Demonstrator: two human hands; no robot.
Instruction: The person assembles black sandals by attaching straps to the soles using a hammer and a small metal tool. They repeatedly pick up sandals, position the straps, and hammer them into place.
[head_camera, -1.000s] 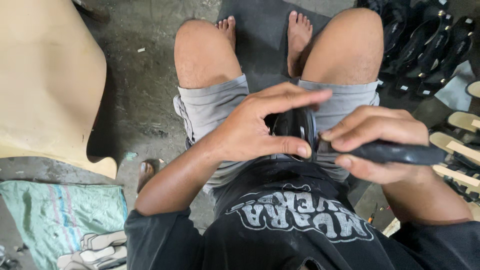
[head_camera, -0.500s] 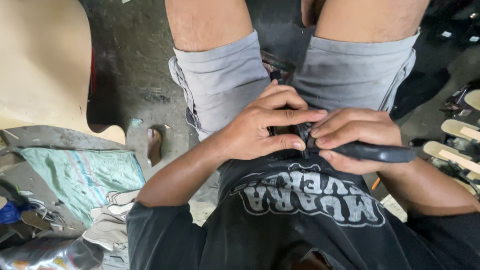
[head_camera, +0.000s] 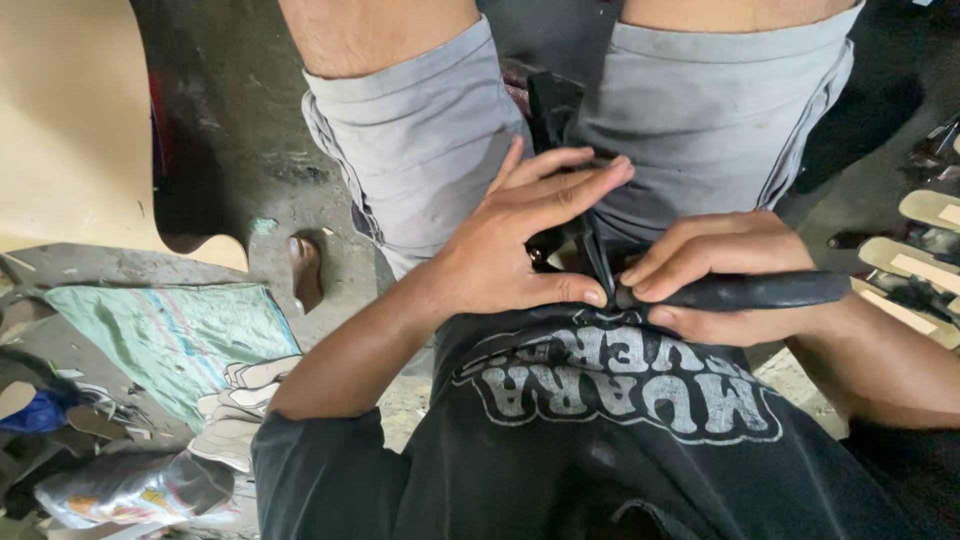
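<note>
Seated person, view straight down onto the lap. Left hand lies over a black rubbery piece that stands up between the thighs; thumb and forefinger pinch its thin black strip, the other fingers spread flat over the piece toward the grey shorts. So the left hand is closed on the strip in a pinch, not a full fist.

Right hand is wrapped around the black handle of a tool. The handle lies roughly level and sticks out toward the right of the lap. Fingers curl over the top, thumb underneath, firm grip. Its working end meets the strip right at the left thumb tip; the tip itself is hidden between the two hands, so I cannot tell its shape.

Both hands touch each other at the pinch point, just above the hem of the black printed shirt.

Surroundings, all on the floor:
- Pale tan board at the left edge.
- Green woven sack below it, with pale sole-shaped cutouts just beside it.
- Crumpled plastic bag in the bottom left corner.
- Tan sandal soles at the right edge, well apart from the hands.
- Small brown sole near the left thigh.
</note>
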